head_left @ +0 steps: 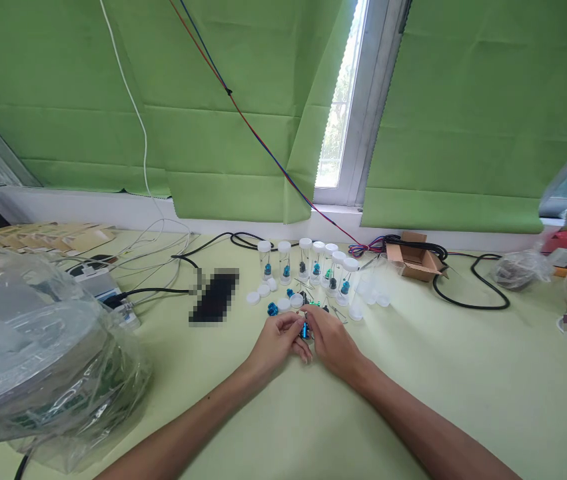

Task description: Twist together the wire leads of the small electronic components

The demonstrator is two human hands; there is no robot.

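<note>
My left hand (282, 337) is closed, thumb and fingers pinching a small shiny blue metal part (305, 330). Against it, my right hand (332, 339) is closed too, its fingertips bent at the top of the part; what they grip is too small to make out. Just beyond my hands lie a loose blue metal part (272, 309), several white caps (253, 298) and some thin bent metal pieces (338, 313). Behind them stand several clear tubes (284, 263) with white lids, holding small blue, green or black parts.
Uncapped clear tubes (356, 311) are right of the row. An open cardboard box (416, 261) and black cable (473, 307) lie farther right. At left are a big plastic-wrapped object (53, 373), a power strip (96, 287) and a blurred dark rectangle (214, 297).
</note>
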